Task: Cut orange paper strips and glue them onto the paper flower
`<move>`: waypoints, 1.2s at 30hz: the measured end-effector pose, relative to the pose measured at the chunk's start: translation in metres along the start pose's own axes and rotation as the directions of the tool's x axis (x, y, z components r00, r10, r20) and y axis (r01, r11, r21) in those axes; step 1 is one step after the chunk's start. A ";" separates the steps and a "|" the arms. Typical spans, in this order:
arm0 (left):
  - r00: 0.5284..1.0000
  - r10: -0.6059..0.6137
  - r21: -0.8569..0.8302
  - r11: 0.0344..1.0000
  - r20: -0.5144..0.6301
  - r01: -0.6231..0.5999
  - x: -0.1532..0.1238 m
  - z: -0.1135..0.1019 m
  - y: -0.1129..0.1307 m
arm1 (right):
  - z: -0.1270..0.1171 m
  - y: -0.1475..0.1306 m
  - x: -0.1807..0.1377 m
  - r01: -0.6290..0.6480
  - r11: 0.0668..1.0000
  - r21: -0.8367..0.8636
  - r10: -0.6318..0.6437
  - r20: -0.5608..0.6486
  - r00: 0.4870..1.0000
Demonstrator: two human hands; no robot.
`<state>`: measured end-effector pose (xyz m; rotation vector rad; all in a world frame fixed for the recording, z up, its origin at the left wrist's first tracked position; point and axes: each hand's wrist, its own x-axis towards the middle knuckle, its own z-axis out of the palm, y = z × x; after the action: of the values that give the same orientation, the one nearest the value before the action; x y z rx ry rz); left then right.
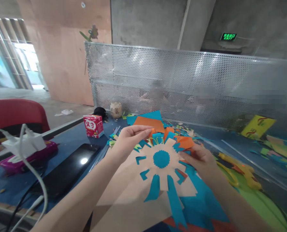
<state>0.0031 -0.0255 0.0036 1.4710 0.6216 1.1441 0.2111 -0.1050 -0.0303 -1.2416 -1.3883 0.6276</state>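
Paper rosette [162, 174]: over far end of beige sheet [124, 199], blue disc [161, 159] face up, prob. for vis. L hand [133, 137]: thumb + fingers pinch orange tab [153, 130] at rosette's far edge. R hand [199, 156]: grips rosette's R rim, thumb on top, prob. to steady it. Glue gun [246, 172]: R of sheet, presumably for R-hand reach. Phone [68, 170]: L of sheet.

- The paper flower [161, 157] is facing the camera, its round, scalloped blue centre [162, 163] showing whole.
- Pale beige strips [163, 184] are spreading outward around this centre.
- Blue strips [153, 190] are standing out among them, two longer ones pointing to the near side.
- Orange pieces [185, 142] are showing at its far side.
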 end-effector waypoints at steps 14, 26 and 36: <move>0.997 0.014 -0.056 0.998 -0.073 -0.018 0.004 -0.001 -0.006 | 0.000 0.003 -0.001 0.002 1.000 -0.031 -0.001 0.012 1.000; 0.998 0.018 -0.127 0.992 -0.052 -0.025 -0.003 -0.001 0.009 | -0.021 -0.013 -0.018 0.620 0.077 -0.781 -0.912 0.195 0.360; 0.895 -0.321 -0.256 0.878 0.308 0.403 -0.013 0.006 0.009 | -0.008 -0.028 -0.026 0.562 -0.431 -0.706 -0.794 0.593 0.136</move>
<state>0.0013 -0.0414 0.0084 1.1399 0.4826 0.7012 0.2055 -0.1395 -0.0133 -0.6102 -2.0069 -1.6319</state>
